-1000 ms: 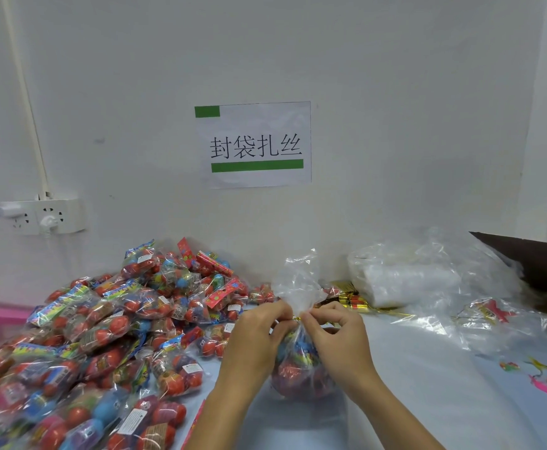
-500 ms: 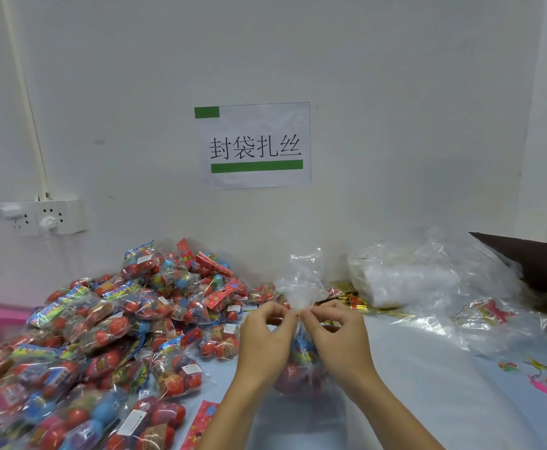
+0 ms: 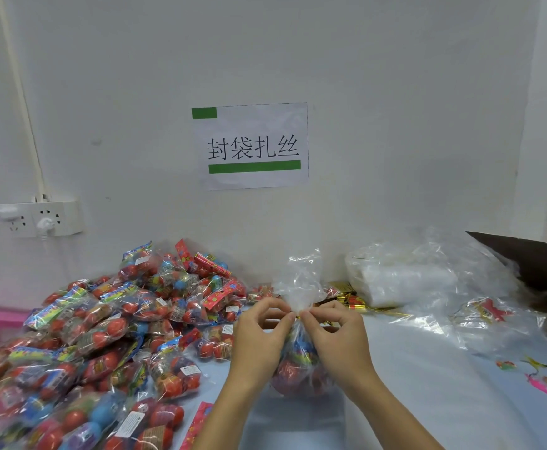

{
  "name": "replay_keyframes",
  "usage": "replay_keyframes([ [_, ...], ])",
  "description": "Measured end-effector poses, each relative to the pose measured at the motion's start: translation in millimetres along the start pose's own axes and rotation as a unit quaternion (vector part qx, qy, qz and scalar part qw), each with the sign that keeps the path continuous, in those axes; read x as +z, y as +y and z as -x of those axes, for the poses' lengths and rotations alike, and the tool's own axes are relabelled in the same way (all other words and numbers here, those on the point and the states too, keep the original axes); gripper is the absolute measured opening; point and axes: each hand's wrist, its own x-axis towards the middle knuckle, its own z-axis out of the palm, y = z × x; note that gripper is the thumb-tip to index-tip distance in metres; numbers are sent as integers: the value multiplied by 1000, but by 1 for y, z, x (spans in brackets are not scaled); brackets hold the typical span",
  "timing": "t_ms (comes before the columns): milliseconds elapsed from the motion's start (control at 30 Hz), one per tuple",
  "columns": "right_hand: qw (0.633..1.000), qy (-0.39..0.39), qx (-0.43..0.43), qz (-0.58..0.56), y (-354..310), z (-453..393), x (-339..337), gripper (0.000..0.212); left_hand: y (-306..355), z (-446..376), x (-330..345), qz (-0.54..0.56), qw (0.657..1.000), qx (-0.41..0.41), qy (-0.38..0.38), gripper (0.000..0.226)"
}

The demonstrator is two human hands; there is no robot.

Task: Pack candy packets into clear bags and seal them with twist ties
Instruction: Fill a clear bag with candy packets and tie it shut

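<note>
A clear bag (image 3: 299, 362) filled with red and blue candy stands on the table in front of me, its gathered top (image 3: 299, 280) fanning upward. My left hand (image 3: 259, 336) and my right hand (image 3: 337, 336) meet at the bag's neck, each pinching an end of a gold twist tie (image 3: 297, 316) wrapped there. Most of the tie is hidden by my fingertips.
A large heap of candy packets (image 3: 103, 336) covers the table's left half. Loose gold twist ties (image 3: 353, 300) lie behind the bag. A stack of clear bags (image 3: 402, 277) in crumpled plastic sits at the right, beside a dark box edge (image 3: 532, 258). A wall socket (image 3: 45, 219) is at left.
Both hands stay at the bag's neck; the fingertips have shifted slightly around the twist tie, and the bag has barely moved.
</note>
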Motion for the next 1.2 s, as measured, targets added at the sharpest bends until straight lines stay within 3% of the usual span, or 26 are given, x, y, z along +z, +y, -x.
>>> replay_keyframes([
  [300,1000,5,9,10,0,0,1,6,-2,1,-3,-150,981,119,-18,18],
  [633,1000,4,13,9,-1,-3,-1,10,-4,1,0,-167,978,121,3,18],
  [900,999,45,27,-6,0,-5,-5,12,2,6,3,-185,963,196,-18,14],
  [1067,995,68,65,-33,2,-8,-9,8,-1,11,9,-198,957,201,-60,26],
  [1200,991,79,85,-61,2,-11,-12,10,-7,9,15,-156,980,119,-10,19],
])
